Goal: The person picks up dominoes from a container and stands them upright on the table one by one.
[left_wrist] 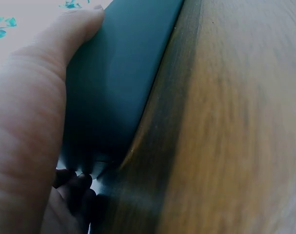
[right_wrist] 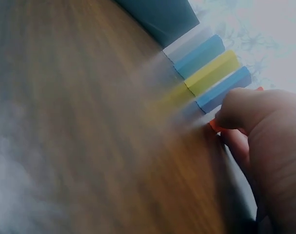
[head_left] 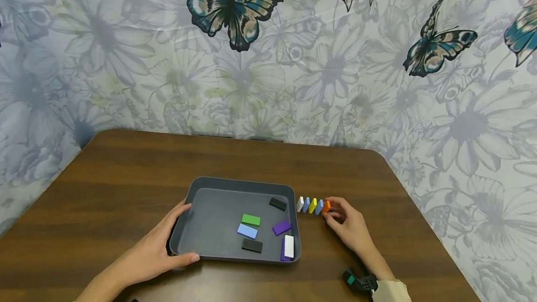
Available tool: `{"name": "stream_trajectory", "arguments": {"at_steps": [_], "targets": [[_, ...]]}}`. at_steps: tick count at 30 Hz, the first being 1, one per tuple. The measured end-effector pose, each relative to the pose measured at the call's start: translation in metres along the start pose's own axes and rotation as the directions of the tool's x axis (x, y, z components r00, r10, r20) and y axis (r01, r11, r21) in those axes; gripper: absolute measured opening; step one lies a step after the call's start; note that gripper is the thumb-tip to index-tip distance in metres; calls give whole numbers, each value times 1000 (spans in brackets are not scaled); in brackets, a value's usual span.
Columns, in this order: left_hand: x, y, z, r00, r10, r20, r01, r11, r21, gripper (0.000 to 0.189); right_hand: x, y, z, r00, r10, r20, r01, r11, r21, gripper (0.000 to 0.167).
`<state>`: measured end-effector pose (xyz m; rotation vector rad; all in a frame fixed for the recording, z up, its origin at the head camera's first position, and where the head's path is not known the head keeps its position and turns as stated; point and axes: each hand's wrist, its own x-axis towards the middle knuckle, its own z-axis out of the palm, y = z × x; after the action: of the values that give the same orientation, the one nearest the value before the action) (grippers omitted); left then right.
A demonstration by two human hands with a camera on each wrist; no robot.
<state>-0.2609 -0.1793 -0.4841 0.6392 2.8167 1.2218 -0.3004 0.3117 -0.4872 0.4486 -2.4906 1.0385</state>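
Right hand (head_left: pixel 350 227): bent inward, thumb and forefinger drawn nearly together, with the orange block (head_left: pixel 327 207) pinched between their tips.
Orange block: upright on the table (head_left: pixel 126 171), right end of the row, next to a blue block (head_left: pixel 320 207).
Row: five upright blocks, right of the tray (head_left: pixel 214 218); from the left I listed a white block (head_left: pixel 299 204), another blue one (head_left: pixel 306 205), a yellow block (head_left: pixel 313 205), then the blue and the orange.
Left hand (head_left: pixel 153 250): spread wide about the tray's near left corner, thumb along the near side, fingers at the left side, gripping it.
Tray: dark grey, shallow, on the table between the hands; its right side stood just beside the row's white end.
Tray contents: green block (head_left: pixel 251 220); light blue block (head_left: pixel 247 231); two black blocks (head_left: pixel 252 245), one near, one toward the far right; purple block (head_left: pixel 281 227); white piece (head_left: pixel 289 246) lying over a second purple one (head_left: pixel 285 259).
Head view alone: gave me the contents and the wristband (head_left: pixel 358 281).
Left wrist view: showed me the thumb (left_wrist: pixel 82 29) against the tray's outer wall; other fingers sat low in shadow, too dark to count.
Right wrist view: showed me a narrow gap between orange and blue, and the row's coloured reflections on the tabletop; the hand covered most of the orange.
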Motion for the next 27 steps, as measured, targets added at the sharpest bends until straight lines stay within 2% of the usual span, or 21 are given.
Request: {"name": "stream_trajectory", "arguments": {"at_steps": [8, 17, 27], "targets": [[-3, -1, 2, 1000, -8, 3, 8, 1000, -5, 105, 1, -3, -6, 999, -1, 36, 2, 1000, -17, 49], [0, 1, 1, 1000, -8, 7, 8, 1000, 0, 105, -2, 4, -5, 999, -19, -30, 19, 1000, 1, 54], [0, -1, 1, 999, -23, 24, 23, 1000, -4, 104, 0, -1, -9, 997, -64, -49, 65, 998, 16, 52]]}}
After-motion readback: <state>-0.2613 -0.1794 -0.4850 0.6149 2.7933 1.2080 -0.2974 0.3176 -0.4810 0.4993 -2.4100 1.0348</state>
